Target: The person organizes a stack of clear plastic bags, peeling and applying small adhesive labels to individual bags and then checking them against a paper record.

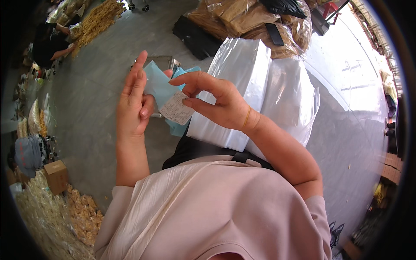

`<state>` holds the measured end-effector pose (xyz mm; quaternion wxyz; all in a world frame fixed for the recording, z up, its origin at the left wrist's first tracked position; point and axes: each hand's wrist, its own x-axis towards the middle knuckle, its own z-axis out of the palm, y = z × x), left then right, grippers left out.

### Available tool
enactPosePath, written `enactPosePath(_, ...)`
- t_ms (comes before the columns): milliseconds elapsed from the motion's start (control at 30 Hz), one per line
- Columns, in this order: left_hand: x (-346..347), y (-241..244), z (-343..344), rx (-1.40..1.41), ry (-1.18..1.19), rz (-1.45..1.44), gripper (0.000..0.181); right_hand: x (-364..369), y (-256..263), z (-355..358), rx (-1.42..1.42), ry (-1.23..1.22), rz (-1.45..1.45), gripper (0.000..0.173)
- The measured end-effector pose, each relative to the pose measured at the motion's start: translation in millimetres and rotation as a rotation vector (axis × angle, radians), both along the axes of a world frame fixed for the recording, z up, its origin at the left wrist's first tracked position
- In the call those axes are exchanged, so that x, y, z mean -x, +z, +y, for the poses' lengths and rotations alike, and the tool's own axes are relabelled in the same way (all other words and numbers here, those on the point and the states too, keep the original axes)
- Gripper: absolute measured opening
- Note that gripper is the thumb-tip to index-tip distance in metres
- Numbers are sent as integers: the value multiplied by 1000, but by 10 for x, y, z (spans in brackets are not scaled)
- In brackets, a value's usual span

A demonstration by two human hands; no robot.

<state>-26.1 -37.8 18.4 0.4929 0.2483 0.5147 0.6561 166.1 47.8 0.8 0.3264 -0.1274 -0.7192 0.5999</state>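
My right hand [217, 100] pinches a small white printed label [177, 108] between thumb and finger, its surface covered in writing. Beside it my left hand [136, 97] is raised with some fingers extended and others curled; whether it grips the light-blue sheet [159, 81] behind it cannot be told. More blue film shows beyond and below the label. Under the hands is a partly hidden metal-edged device, perhaps a scale [161, 60]. Just right of the label, a thick stack of clear plastic bags [239, 65] lies near my lap, with a second stack [286, 97] next to it.
Large plastic-wrapped brown bundles [234, 19] lie ahead, with a black phone-like object [274, 34] on them. A person [48, 45] works at the upper left by a heap of tan material [97, 22]. A cardboard box [56, 175] and bagged goods [48, 221] stand at the lower left.
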Motion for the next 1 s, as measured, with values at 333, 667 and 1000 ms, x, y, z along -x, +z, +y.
enactPosePath(333,-234,-89,-153,117,-319,18,47,-71,-101,-9,163,-98,55,41)
enactPosePath(667,-287,-21,-196,215,-338,439,20,-173,-63,-3,-171,-181,-50,21)
enactPosePath(1000,4,-205,-114,56,-112,412,57,-696,494,245,157,-197,386,21)
